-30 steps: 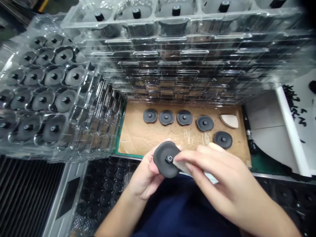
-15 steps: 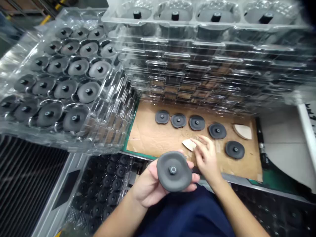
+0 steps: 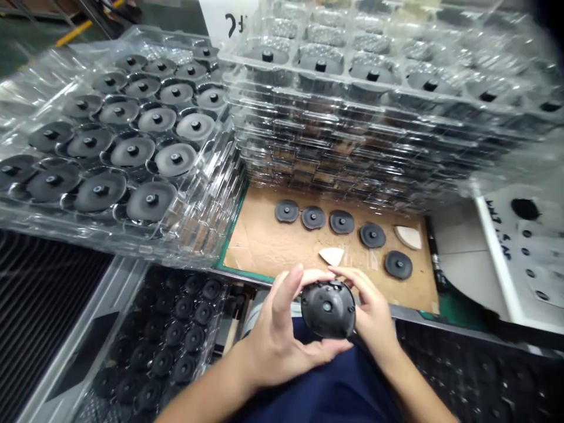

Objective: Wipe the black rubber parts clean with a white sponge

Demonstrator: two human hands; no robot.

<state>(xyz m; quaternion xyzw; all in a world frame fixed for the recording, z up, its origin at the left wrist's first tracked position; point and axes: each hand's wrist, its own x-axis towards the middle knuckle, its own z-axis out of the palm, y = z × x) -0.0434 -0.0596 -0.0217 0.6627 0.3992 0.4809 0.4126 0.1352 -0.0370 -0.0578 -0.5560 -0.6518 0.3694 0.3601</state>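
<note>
Between my two hands is a black round plastic part [image 3: 328, 314], its hollow underside with small clips turned toward me. My left hand [image 3: 282, 329] wraps around its left side, thumb up and fingers beneath and behind. My right hand [image 3: 372, 311] grips its right and upper edge; some fingertips are hidden behind it. Just beyond my fingers, a white wedge-shaped pad [image 3: 331, 256] lies on the brown cardboard [image 3: 259, 247]. Several similar dark discs with a central stub, such as this black disc [image 3: 342, 222], sit there in a curved row, stub up.
Clear plastic trays of dark discs are stacked at the left [image 3: 194, 217] and along the back [image 3: 317, 117]. A second white pad [image 3: 408, 237] lies at the cardboard's right. Further right is a white panel [image 3: 524, 252] with markings. Another filled tray [image 3: 176, 335] sits lower left.
The black part has been turned over, from stub side to hollow underside. My right hand has left the white pad and come to the part's edge. The view has shifted slightly.
</note>
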